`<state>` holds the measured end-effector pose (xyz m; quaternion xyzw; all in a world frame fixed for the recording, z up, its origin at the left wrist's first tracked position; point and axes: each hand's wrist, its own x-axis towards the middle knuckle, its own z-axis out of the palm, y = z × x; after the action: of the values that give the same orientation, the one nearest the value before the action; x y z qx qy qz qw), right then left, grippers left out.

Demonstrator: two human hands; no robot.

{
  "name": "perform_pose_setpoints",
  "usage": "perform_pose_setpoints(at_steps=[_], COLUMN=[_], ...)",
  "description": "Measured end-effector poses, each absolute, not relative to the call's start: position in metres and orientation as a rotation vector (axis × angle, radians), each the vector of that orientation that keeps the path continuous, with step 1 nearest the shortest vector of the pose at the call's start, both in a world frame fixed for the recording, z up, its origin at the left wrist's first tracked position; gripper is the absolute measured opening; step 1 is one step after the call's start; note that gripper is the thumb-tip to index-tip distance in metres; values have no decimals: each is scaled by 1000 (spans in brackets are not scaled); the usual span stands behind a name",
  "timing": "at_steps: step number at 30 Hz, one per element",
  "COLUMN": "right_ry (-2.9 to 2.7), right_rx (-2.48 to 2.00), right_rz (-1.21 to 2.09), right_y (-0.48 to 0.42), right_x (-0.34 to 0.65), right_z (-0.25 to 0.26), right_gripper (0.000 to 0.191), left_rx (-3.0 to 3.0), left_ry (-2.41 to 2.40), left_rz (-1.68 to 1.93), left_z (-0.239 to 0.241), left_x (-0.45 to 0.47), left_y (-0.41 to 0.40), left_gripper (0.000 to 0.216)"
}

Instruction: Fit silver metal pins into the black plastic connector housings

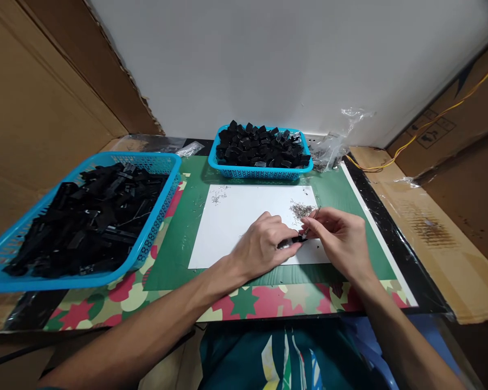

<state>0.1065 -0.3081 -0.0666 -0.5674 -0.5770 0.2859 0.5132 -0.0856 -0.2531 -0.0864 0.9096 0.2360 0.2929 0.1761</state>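
My left hand [264, 241] rests on the white sheet [223, 233], its fingers closed around a small black plastic part [296, 239]. Much of that part is hidden by the fingers. From the right, my right hand [339, 238] pinches a thin, tweezer-like tool [318, 212], with its lower end at the right end of the black part. Whether the tool grips anything is too small to tell. Just beyond the fingertips lies a pile of tiny metal pieces [301, 209]. Several more thin metal bits [217, 196] are scattered at the sheet's far left corner.
A blue basket [174, 162] of long black parts stands at the left. Another blue basket [264, 173], heaped with small black pieces, stands at the back against the wall. Clear plastic bags [333, 151] lie beside it. Cardboard [451, 244] flanks the table, with a yellow wire [406, 143] at right.
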Motion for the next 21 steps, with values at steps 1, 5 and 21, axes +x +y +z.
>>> perform_pose_setpoints(at_steps=[1, 5, 21], right_ry=[-1404, -1477, -1459], right_rx=[-1371, -1406, -1377], right_rz=[673, 555, 472], right_y=[-309, -313, -316], right_x=[107, 106, 111], right_z=[-67, -67, -61], right_gripper=[22, 20, 15], left_rx=[2579, 2572, 2549], left_ry=[665, 658, 661], left_rz=[833, 829, 919], left_z=[-87, -88, -89], left_x=[-86, -85, -83], left_y=[-253, -253, -254], left_gripper=[13, 12, 12])
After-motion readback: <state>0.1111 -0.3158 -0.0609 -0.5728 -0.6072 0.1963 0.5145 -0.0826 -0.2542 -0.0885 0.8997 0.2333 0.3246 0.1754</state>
